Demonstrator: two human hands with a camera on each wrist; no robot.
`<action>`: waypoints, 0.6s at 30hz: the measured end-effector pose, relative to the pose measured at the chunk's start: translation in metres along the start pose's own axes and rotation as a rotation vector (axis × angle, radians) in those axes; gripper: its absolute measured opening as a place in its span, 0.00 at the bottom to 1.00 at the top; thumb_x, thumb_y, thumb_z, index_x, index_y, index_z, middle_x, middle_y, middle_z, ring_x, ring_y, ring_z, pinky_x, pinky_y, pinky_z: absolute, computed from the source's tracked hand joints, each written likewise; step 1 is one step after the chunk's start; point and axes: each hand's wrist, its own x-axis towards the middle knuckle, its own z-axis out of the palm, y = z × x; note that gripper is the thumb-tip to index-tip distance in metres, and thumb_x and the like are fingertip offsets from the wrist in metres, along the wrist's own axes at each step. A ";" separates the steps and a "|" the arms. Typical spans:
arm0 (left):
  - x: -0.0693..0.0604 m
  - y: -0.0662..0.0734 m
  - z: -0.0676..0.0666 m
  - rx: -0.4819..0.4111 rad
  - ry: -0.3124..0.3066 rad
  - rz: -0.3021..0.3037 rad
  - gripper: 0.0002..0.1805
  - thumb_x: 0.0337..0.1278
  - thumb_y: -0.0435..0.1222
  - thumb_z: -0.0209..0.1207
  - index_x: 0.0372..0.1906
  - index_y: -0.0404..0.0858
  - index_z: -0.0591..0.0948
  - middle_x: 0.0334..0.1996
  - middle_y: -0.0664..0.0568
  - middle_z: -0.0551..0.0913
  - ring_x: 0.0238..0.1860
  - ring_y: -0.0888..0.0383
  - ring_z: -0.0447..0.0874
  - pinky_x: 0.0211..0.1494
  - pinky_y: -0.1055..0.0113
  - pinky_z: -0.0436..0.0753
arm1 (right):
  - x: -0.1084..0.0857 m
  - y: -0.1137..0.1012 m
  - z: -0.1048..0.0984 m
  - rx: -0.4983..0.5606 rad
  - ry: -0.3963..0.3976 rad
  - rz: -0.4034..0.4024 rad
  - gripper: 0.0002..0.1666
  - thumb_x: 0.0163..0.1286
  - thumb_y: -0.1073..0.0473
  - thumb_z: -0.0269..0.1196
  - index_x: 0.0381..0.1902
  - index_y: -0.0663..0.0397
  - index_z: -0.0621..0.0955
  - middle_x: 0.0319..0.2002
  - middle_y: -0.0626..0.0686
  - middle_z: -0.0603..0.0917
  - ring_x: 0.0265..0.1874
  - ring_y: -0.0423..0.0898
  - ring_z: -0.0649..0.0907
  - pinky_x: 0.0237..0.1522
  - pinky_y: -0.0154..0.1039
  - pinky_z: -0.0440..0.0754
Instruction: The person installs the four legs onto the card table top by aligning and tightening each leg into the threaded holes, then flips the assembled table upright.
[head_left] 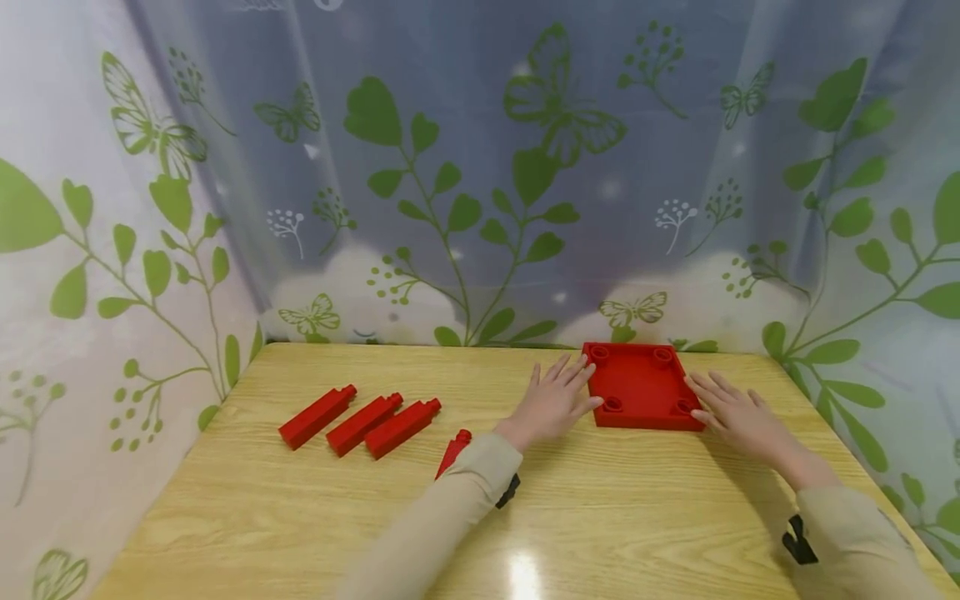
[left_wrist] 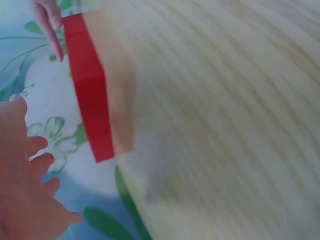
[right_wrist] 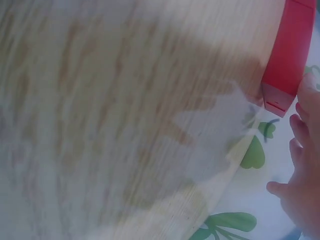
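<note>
A curtain (head_left: 465, 50) printed with green leaves, butterflies and small sprigs hangs behind and on both sides. Below it stretches the wood-grain counter (head_left: 300, 525), with a bright glare spot near its front. Two beige sleeves reach in over it, the left sleeve (head_left: 435, 533) and the right sleeve (head_left: 855, 533).

The square red tray-like panel (head_left: 637, 383) lies flat at the far edge of the counter, right of centre, its raised rim facing up. Inside that rim are a smooth red floor and four round sockets (head_left: 662, 356), one in each corner.

The left hand (head_left: 551, 400) is open at the panel's left side, fingers spread and fingertips at the rim, its thumb near the front-left socket. The right hand (head_left: 738, 421) is open too, at the opposite side, fingers extended to the right rim beside the front-right socket. Whether either one actually presses on the rim I cannot tell.

Three red square-sided legs (head_left: 402, 429) lie side by side, slanted, on the left of the counter. A fourth red leg (head_left: 452, 453) lies nearer the panel, partly covered by the left sleeve. Each leg has a narrower stepped peg (head_left: 433, 406) at its far end. Smallest are the black wrist pieces (head_left: 799, 542), one showing at each cuff.
</note>
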 end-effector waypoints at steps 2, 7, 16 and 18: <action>0.006 0.005 0.006 0.030 -0.033 -0.004 0.35 0.79 0.58 0.39 0.81 0.47 0.56 0.81 0.55 0.51 0.82 0.53 0.42 0.79 0.38 0.50 | 0.000 0.002 0.003 0.014 0.003 -0.009 0.35 0.78 0.48 0.57 0.75 0.60 0.67 0.74 0.65 0.65 0.74 0.68 0.61 0.62 0.81 0.53; 0.016 0.012 0.022 0.112 -0.102 -0.032 0.34 0.79 0.57 0.37 0.82 0.50 0.55 0.81 0.58 0.52 0.82 0.54 0.44 0.79 0.39 0.52 | 0.000 0.003 0.005 0.027 -0.015 0.000 0.35 0.79 0.47 0.56 0.75 0.60 0.67 0.74 0.66 0.66 0.74 0.66 0.61 0.63 0.81 0.52; 0.020 0.016 0.028 0.178 -0.126 -0.077 0.33 0.79 0.56 0.37 0.82 0.52 0.55 0.81 0.61 0.51 0.81 0.56 0.46 0.79 0.40 0.51 | -0.002 0.002 0.006 0.002 -0.040 0.013 0.35 0.81 0.46 0.52 0.77 0.59 0.64 0.75 0.65 0.64 0.76 0.64 0.59 0.65 0.79 0.53; 0.019 0.017 0.027 0.194 -0.127 -0.076 0.33 0.79 0.56 0.37 0.81 0.52 0.55 0.81 0.61 0.52 0.81 0.57 0.46 0.79 0.40 0.51 | -0.003 0.003 0.009 -0.006 -0.009 -0.004 0.34 0.80 0.47 0.53 0.76 0.59 0.65 0.74 0.65 0.66 0.75 0.63 0.60 0.63 0.80 0.54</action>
